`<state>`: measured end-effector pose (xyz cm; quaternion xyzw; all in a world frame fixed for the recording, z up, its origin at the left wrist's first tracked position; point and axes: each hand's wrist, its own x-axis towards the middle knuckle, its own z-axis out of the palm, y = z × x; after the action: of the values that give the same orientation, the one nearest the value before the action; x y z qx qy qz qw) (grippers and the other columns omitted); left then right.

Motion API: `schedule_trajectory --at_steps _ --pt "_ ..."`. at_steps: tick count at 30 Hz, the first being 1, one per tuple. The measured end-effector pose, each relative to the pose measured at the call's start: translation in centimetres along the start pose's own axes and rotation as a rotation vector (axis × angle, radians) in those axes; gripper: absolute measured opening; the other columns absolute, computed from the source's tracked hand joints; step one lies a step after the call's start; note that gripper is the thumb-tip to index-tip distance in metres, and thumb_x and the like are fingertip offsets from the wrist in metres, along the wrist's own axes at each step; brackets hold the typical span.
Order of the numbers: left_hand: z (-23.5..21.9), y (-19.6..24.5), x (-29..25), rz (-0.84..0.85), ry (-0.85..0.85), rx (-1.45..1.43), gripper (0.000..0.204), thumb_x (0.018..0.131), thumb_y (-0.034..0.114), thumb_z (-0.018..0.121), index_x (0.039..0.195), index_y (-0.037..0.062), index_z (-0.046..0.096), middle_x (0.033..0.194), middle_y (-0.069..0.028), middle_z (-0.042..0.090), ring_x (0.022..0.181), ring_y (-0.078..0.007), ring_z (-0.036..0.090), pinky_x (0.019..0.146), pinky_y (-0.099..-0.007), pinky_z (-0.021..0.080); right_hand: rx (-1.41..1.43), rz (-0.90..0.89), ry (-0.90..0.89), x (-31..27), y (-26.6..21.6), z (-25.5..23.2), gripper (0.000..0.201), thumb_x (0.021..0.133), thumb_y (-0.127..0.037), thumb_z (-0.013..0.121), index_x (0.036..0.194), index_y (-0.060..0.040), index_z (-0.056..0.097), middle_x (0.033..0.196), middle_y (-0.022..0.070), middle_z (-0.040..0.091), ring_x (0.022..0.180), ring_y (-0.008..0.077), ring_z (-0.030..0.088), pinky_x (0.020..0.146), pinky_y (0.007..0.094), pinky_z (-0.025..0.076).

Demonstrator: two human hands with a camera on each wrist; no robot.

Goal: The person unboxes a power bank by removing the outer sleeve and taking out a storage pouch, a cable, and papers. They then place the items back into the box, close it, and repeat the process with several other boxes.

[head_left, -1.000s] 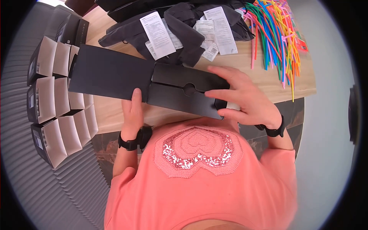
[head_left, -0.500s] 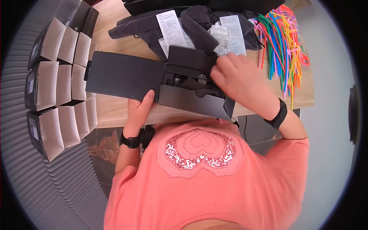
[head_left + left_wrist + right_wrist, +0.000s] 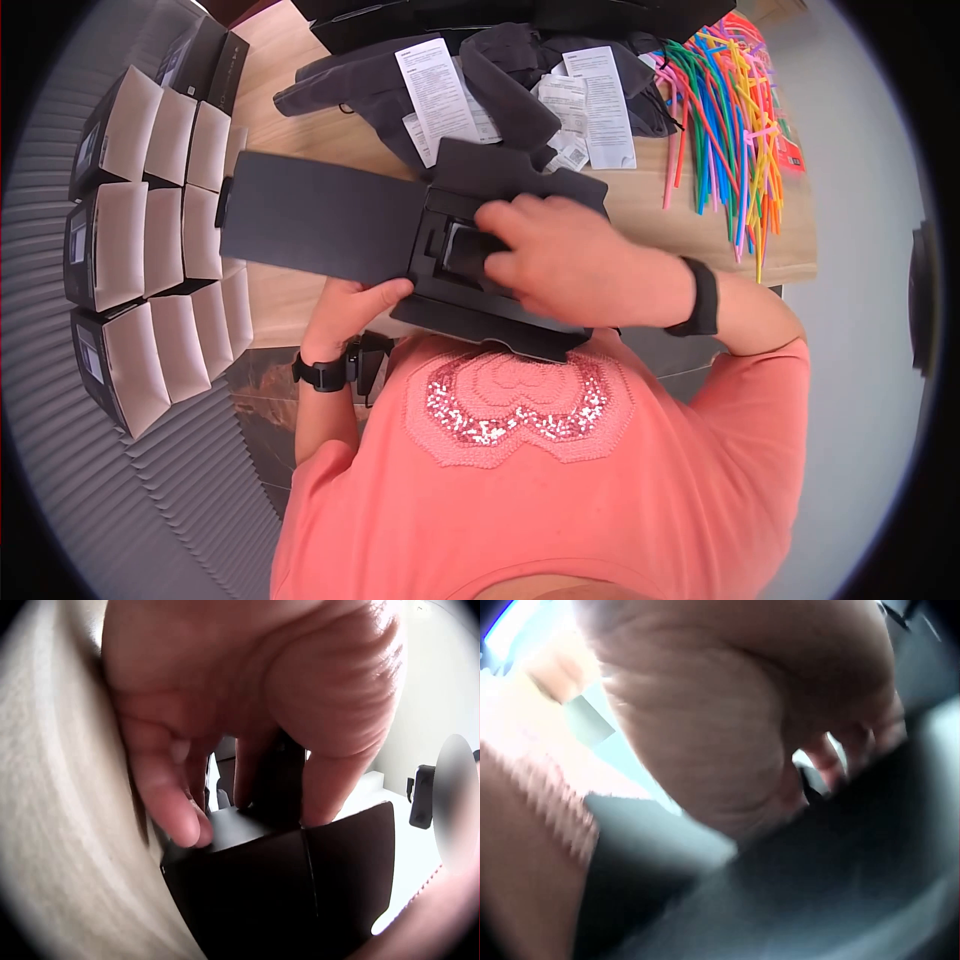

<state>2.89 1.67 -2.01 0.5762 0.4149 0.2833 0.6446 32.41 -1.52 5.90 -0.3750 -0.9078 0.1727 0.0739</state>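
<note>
A black cardboard box (image 3: 425,310) lies across the table's front edge, its long lid (image 3: 320,215) folded out to the left and its two inner flaps spread apart. At the box's near left corner my left hand (image 3: 345,310) grips the edge, thumb on top; in the left wrist view its fingers reach down over the dark cardboard. My right hand (image 3: 575,255) is inside the box, fingers and thumb pinching a black item with a glossy grey face (image 3: 466,248) in the insert. Most of that item is hidden under the hand.
White-fronted boxes (image 3: 120,245) are stacked at the left. Behind the open box lies dark grey fabric (image 3: 510,95) with printed paper slips (image 3: 437,95) on it. Colourful bendy straws (image 3: 725,140) lie at the right, and a large black case (image 3: 540,15) stands at the back.
The inner flaps, closed at first, have been folded outward, uncovering the box's contents. My right hand has moved from the flaps into the box. The left hand has stayed at the near edge.
</note>
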Motion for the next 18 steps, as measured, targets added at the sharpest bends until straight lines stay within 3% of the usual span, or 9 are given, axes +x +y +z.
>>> schedule_trajectory --at_steps 3,5,7,9,11,13,14,15,18 --pt "-0.2 0.2 -0.1 -0.049 -0.055 -0.003 0.049 0.086 0.015 0.079 0.128 0.0007 0.06 0.121 -0.004 0.063 0.111 -0.0151 0.057 0.097 -0.0315 0.046 0.012 -0.044 0.036 0.0 0.6 1.6 0.031 0.072 -0.014 0.072 0.102 -0.0089 0.065 0.115 0.0096 0.056 0.098 0.0284 0.057 0.081 0.0398 0.049" --pt "-0.2 0.0 -0.2 -0.068 -0.04 -0.013 0.048 0.085 0.013 0.079 0.127 0.0007 0.06 0.12 -0.0038 0.063 0.109 -0.0147 0.057 0.096 -0.031 0.046 0.148 -0.039 0.08 0.2 1.1 -0.6 0.025 0.074 -0.009 0.066 0.1 -0.0081 0.063 0.102 0.0086 0.06 0.09 0.0293 0.057 0.078 0.0346 0.048" --pt "0.0 -0.1 -0.2 -0.022 -0.032 0.015 0.045 0.086 0.011 0.077 0.126 0.0003 0.06 0.119 -0.0039 0.063 0.109 -0.0145 0.058 0.094 -0.0309 0.047 0.599 0.409 0.043 -0.1 1.4 -3.6 0.021 0.077 -0.005 0.057 0.098 -0.0065 0.06 0.089 0.008 0.058 0.081 0.0231 0.057 0.075 0.0291 0.046" --pt "0.2 0.2 -0.2 -0.028 -0.021 0.029 0.044 0.086 0.01 0.076 0.126 0.0002 0.061 0.119 -0.0038 0.063 0.108 -0.0143 0.058 0.093 -0.0307 0.047 0.605 0.325 0.417 -0.9 2.8 -4.3 0.022 0.08 -0.005 0.049 0.1 -0.0039 0.058 0.081 0.004 0.057 0.077 0.0131 0.055 0.072 0.0261 0.045" --pt "0.2 0.3 -0.2 -0.036 -0.02 0.046 0.042 0.086 0.009 0.075 0.125 0.0001 0.061 0.118 -0.0037 0.064 0.107 -0.0141 0.058 0.093 -0.0305 0.048 1.045 0.376 0.599 -1.5 3.6 -6.0 0.019 0.086 -0.006 0.051 0.1 -0.0023 0.062 0.084 0.0027 0.059 0.082 0.0056 0.056 0.071 0.0223 0.046" --pt "0.2 0.1 0.1 -0.026 -0.038 0.031 0.041 0.086 0.008 0.075 0.124 0.0 0.062 0.116 -0.0038 0.064 0.105 -0.0142 0.058 0.092 -0.0301 0.048 1.189 0.358 0.67 -1.9 4.3 -6.6 0.018 0.088 -0.006 0.054 0.103 -0.0017 0.063 0.088 0.0006 0.062 0.081 0.0048 0.056 0.072 0.023 0.047" --pt "0.2 0.0 0.1 -0.027 -0.042 0.031 0.041 0.086 0.008 0.075 0.124 0.0 0.062 0.116 -0.0038 0.064 0.105 -0.0142 0.058 0.092 -0.0301 0.048 1.153 0.581 0.732 -2.7 4.7 -8.0 0.025 0.096 -0.013 0.047 0.114 0.0003 0.06 0.101 0.0029 0.065 0.091 0.0084 0.062 0.081 0.0223 0.049" --pt "0.2 -0.3 0.2 0.021 -0.033 0.048 0.041 0.085 0.008 0.075 0.123 0.0 0.062 0.115 -0.0039 0.064 0.104 -0.0143 0.059 0.091 -0.0299 0.048 1.141 0.452 0.806 -1.8 5.1 -7.3 0.028 0.099 -0.013 0.045 0.12 0.0013 0.059 0.104 0.0057 0.066 0.094 0.0118 0.065 0.083 0.0247 0.052" --pt "0.1 -0.4 0.2 0.04 -0.026 0.056 0.04 0.085 0.008 0.075 0.122 0.0 0.062 0.114 -0.0042 0.065 0.103 -0.0144 0.059 0.09 -0.0297 0.048 1.18 0.508 0.809 -0.8 2.1 -6.9 0.026 0.097 -0.008 0.049 0.12 0.0014 0.058 0.107 0.0061 0.066 0.095 0.0132 0.066 0.084 0.0277 0.053"
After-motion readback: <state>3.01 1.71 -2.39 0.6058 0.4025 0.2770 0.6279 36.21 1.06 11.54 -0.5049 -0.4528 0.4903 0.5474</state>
